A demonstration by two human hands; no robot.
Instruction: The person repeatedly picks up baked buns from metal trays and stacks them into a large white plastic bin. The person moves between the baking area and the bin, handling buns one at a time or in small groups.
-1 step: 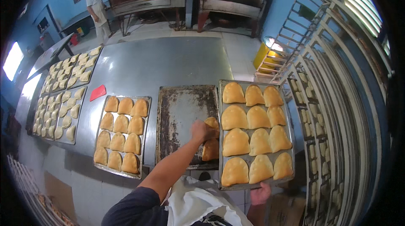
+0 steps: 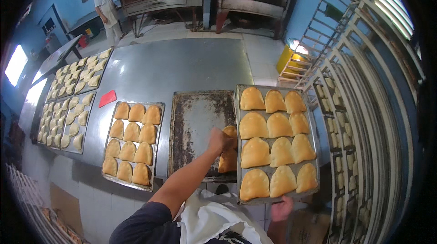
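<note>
My left hand (image 2: 219,140) reaches over the dark, worn baking tray (image 2: 198,130) in the middle. Its fingers, partly hidden, are closed on a golden dome-shaped bread (image 2: 231,133) at that tray's right side. A second bread (image 2: 227,161) lies just nearer on the same tray. To the right, a metal baking tray (image 2: 277,174) carries rows of golden breads (image 2: 253,125). My right hand (image 2: 282,208) grips the near edge of this tray from below, with the fingertips hidden under it. The tray's left edge overlaps or adjoins the dark tray.
Another tray of baked breads (image 2: 129,132) stands left, past the table's near edge. A red scraper (image 2: 107,98) lies on the steel table (image 2: 182,61). Trays of pale dough pieces (image 2: 75,116) fill the far left. Tall racks (image 2: 364,107) line the right; ovens and a person (image 2: 107,11) are beyond.
The view has shifted very slightly. Both hands and the breads keep practically the same places.
</note>
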